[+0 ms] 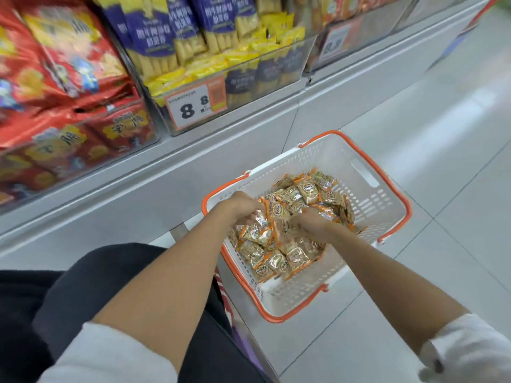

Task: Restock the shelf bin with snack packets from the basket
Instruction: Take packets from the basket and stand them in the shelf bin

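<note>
The left hand (240,206) and right hand (313,223) bury their fingers among snack packets (305,192) (grip unreadable).

Basket (367,194), 4 o'clock of centre: white moulded plastic, perforated walls, satin finish; rim and handles smooth orange plastic. Packets (293,255) inside: crinkled film, glossy, catching light. Bin (276,76), 12 o'clock: clear hard plastic. Price label (193,106) on its front: matt paper or card. Bags (55,64), 10 o'clock: glossy red film. Shelf base (138,194), 9 o'clock: smooth matt grey, seemingly painted metal. Floor (456,161), 2 o'clock: pale tiles, polished, reflective. Sleeve (110,355), 7 o'clock: white matt cloth. Trousers (83,286), 8 o'clock: dark matt cloth.
</note>
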`<action>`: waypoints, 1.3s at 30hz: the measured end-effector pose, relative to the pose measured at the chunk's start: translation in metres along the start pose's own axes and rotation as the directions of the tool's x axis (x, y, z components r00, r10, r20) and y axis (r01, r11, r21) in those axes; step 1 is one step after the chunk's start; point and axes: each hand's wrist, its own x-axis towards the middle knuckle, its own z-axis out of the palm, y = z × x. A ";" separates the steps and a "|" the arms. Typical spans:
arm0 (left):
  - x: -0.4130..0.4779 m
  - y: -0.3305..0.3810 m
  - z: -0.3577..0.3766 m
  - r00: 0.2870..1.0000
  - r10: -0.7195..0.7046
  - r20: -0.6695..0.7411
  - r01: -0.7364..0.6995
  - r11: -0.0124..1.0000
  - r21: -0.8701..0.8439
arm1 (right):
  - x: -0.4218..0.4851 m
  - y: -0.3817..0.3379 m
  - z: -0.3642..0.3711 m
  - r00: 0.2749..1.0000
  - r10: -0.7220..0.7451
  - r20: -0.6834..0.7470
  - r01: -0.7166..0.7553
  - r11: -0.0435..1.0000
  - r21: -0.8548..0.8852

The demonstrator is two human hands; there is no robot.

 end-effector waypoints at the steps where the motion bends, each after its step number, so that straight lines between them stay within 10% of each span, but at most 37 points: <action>1: -0.005 0.003 -0.003 0.999 -0.005 0.033 0.006 1.000 -0.024 | -0.015 -0.018 -0.011 0.998 -0.050 0.033 0.048 0.997 0.065; 7: -0.059 0.052 -0.031 0.973 0.233 -0.003 -0.224 0.933 -0.280 | -0.083 -0.109 -0.048 0.907 -0.381 0.179 0.322 0.902 0.288; 25: -0.270 0.129 -0.163 0.772 0.595 -0.224 -0.635 0.741 -0.219 | -0.235 -0.293 -0.033 0.661 -0.751 0.013 0.674 0.600 0.431; 33: -0.361 0.153 -0.248 0.425 0.674 -0.604 -0.771 0.619 0.148 | -0.303 -0.378 0.015 0.527 -0.846 0.086 0.850 0.525 -0.049; 39: -0.400 0.160 -0.320 0.369 0.701 -0.611 -0.752 0.611 0.247 | -0.324 -0.451 0.062 0.398 -0.913 0.090 0.916 0.391 -0.083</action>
